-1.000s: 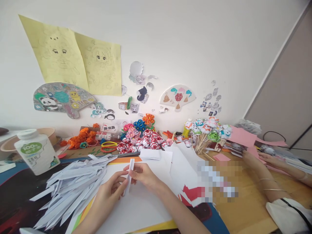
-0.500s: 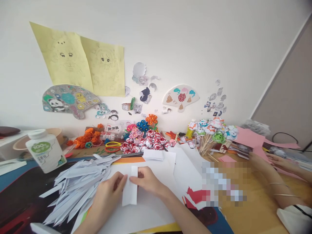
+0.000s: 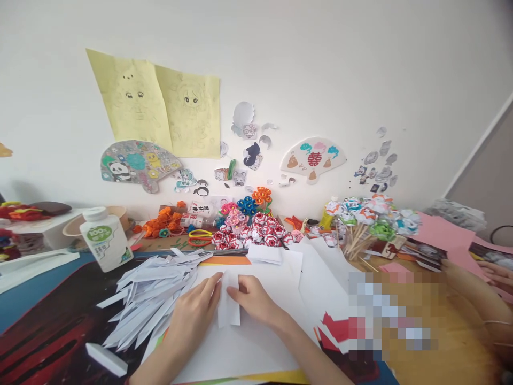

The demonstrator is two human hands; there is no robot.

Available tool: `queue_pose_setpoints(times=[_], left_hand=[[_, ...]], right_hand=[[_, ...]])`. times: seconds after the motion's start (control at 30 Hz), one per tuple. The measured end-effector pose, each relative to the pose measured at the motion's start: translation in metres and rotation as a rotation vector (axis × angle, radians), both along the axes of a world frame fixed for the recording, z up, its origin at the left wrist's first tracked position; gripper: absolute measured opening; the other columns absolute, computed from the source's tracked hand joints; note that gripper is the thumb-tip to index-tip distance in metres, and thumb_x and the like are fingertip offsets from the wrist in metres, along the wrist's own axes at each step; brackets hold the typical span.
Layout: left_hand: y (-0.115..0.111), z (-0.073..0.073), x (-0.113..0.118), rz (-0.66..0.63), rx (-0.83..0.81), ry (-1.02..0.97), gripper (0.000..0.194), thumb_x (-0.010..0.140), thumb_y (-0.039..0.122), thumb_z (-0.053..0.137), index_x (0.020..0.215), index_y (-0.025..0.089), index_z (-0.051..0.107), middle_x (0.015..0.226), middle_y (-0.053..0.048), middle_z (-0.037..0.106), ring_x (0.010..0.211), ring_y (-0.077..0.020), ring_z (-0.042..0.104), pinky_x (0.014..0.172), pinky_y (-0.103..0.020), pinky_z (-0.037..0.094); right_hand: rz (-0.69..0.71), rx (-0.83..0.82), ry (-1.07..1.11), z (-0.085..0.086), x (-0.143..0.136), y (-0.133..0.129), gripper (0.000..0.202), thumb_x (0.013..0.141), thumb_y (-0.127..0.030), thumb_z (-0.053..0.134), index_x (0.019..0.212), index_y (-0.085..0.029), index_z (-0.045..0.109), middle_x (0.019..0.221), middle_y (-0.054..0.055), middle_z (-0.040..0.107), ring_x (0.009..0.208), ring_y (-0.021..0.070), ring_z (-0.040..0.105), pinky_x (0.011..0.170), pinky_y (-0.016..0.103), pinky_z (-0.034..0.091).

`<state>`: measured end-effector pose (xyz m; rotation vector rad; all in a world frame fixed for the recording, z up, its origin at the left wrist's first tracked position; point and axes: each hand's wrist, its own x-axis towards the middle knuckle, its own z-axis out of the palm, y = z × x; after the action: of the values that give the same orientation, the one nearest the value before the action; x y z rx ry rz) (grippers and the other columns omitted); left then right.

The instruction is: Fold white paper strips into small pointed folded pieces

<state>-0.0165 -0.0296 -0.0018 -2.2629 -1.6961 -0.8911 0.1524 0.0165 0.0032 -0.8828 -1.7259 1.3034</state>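
A narrow folded strip of white paper (image 3: 229, 310) lies upright in view over large white sheets (image 3: 264, 342). My left hand (image 3: 198, 305) touches its left edge near the top, fingers together and pointing forward. On the other side, my right hand (image 3: 253, 300) grips the strip's right edge between thumb and curled fingers. To the left is a loose pile of white paper strips (image 3: 152, 294). A small folded white stack (image 3: 264, 254) sits beyond my hands.
A white bottle (image 3: 106, 240) stands back left. Red-and-white paper flowers (image 3: 260, 232) and flowers on sticks (image 3: 360, 219) line the wall. Red paper scraps (image 3: 334, 329) lie right. Another person's arm (image 3: 473, 294) and pink paper (image 3: 449, 235) are at far right.
The view has turned left, so things sit further right. My left hand has flattened forward along the strip, its fingers straighter than before. The other person's arm has shifted at the right edge.
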Motion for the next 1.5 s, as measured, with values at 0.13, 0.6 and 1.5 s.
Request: queue_pose_setpoints(times=[0.13, 0.6, 1.5], left_hand=[[0.001, 0.000, -0.004, -0.065, 0.030, 0.093, 0.031, 0.096, 0.022, 0.035, 0.120, 0.020, 0.055, 0.087, -0.006, 0.069, 0.064, -0.0171, 0.064, 0.055, -0.025, 0.041], [0.012, 0.020, 0.007, -0.243, -0.471, -1.032, 0.031, 0.083, 0.044, 0.057, 0.079, 0.014, 0.065, 0.056, -0.001, 0.062, 0.052, -0.0137, 0.056, 0.054, -0.023, 0.046], [0.011, 0.018, 0.008, -0.202, -0.516, -1.084, 0.028, 0.074, 0.041, 0.068, 0.070, 0.015, 0.062, 0.052, 0.004, 0.050, 0.048, -0.0086, 0.044, 0.048, -0.019, 0.035]], right_hand=[[-0.068, 0.083, -0.099, 0.004, 0.000, -0.001, 0.031, 0.081, -0.036, 0.057, 0.059, -0.017, 0.046, 0.058, -0.004, 0.039, 0.056, 0.0108, 0.034, 0.051, 0.022, 0.026], [-0.099, 0.257, -0.207, 0.005, 0.007, 0.005, 0.039, 0.085, -0.033, 0.052, 0.058, -0.019, 0.028, 0.059, -0.005, 0.024, 0.057, 0.0089, 0.026, 0.051, 0.023, 0.018], [-0.047, 0.281, -0.155, 0.013, 0.008, 0.001, 0.043, 0.080, -0.026, 0.057, 0.056, -0.019, 0.022, 0.061, -0.005, 0.015, 0.056, 0.0083, 0.020, 0.050, 0.024, 0.015]])
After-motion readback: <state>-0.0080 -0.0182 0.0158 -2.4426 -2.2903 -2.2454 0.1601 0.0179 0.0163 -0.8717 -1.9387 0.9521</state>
